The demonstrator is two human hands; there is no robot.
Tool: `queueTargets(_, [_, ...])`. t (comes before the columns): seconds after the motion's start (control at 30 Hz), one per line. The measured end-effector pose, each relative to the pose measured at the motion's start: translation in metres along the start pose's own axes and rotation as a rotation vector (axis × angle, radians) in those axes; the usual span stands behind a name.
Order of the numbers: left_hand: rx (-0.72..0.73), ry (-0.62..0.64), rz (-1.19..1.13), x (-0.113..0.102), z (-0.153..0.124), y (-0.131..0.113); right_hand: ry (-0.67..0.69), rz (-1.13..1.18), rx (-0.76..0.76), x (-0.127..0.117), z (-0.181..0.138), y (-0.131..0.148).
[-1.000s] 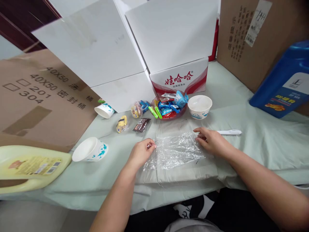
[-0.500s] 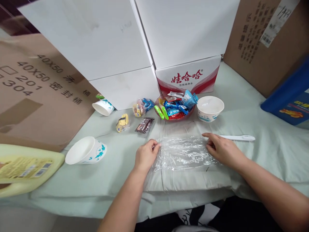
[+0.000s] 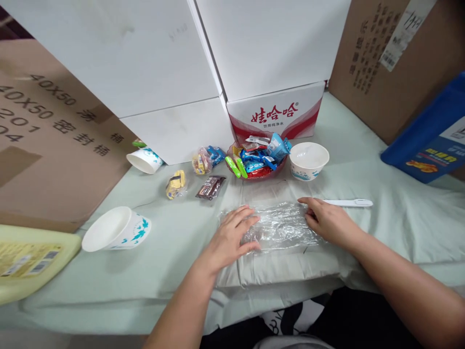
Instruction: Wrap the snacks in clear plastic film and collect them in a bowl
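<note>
A: State the position of the film and of both hands.

B: The clear film point(image 3: 278, 228) lies crumpled on the green cloth point(image 3: 399, 247), directly in front of the person. The left hand point(image 3: 232, 237) lies over its left end, palm down, fingers extended and spread. The right hand point(image 3: 329, 218) is at its right end, index finger extended, other fingers curled; whether they grip the film cannot be determined.

A: Which items flank the hands?

B: A white handle point(image 3: 350, 202) projects rightward from behind the right hand. Well apart from the left hand, a paper cup point(image 3: 134, 230) lies on its side, near a yellow bottle point(image 3: 36, 264).

A: Beyond the film?

B: First, a brown packet point(image 3: 211, 187) and a yellow packet point(image 3: 176, 184). Next, a red dish point(image 3: 279, 169) of wrapped sweets point(image 3: 257, 157), an upright bowl point(image 3: 308, 165) just beside it. Rearmost, a white carton point(image 3: 279, 116) with red lettering.
</note>
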State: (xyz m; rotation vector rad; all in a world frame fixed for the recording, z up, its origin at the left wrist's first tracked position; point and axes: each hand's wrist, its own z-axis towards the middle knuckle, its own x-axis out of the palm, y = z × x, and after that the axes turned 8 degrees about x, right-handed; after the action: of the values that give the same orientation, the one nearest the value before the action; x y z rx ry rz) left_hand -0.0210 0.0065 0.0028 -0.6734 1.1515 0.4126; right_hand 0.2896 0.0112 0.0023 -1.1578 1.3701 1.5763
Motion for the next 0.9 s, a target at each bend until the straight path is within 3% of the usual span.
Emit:
queueTargets(0.07, [0.018,0.183,0.009,0.004,0.001,0.002,-0.023,-0.019,0.062,-0.004,0.001,-0.007])
queueTargets(0.17, [-0.019,0.291,0.025,0.007,0.0,0.007,-0.177,-0.059,0.178,-0.013,0.001,-0.016])
queueTargets(0.27, [-0.018,0.29,0.03,0.006,-0.001,0.008,-0.296,0.035,0.03,-0.02,-0.004,-0.011])
queueTargets(0.33, [-0.012,0.286,0.032,0.006,-0.001,0.007,-0.183,0.128,-0.235,-0.02,-0.009,-0.001])
queueTargets(0.4, [-0.011,0.283,0.031,0.006,0.0,0.006,0.066,0.159,-0.494,-0.017,-0.013,0.007])
queueTargets(0.5, [-0.05,0.264,0.034,0.003,-0.002,0.009,0.342,0.149,-0.615,-0.016,-0.016,0.007])
queueTargets(0.6, [-0.11,0.146,0.03,-0.004,-0.005,0.013,0.357,0.16,-0.544,-0.022,-0.015,-0.003])
queueTargets(0.7, [-0.077,-0.039,-0.067,-0.013,-0.008,0.01,0.31,0.153,-0.558,-0.03,-0.014,-0.008])
queueTargets(0.77, [-0.017,0.002,-0.205,-0.017,-0.007,0.005,0.276,0.153,-0.596,-0.034,-0.014,-0.008])
queueTargets(0.9, [-0.004,0.241,-0.294,-0.019,-0.007,-0.007,0.27,0.134,-0.603,-0.038,-0.016,-0.006])
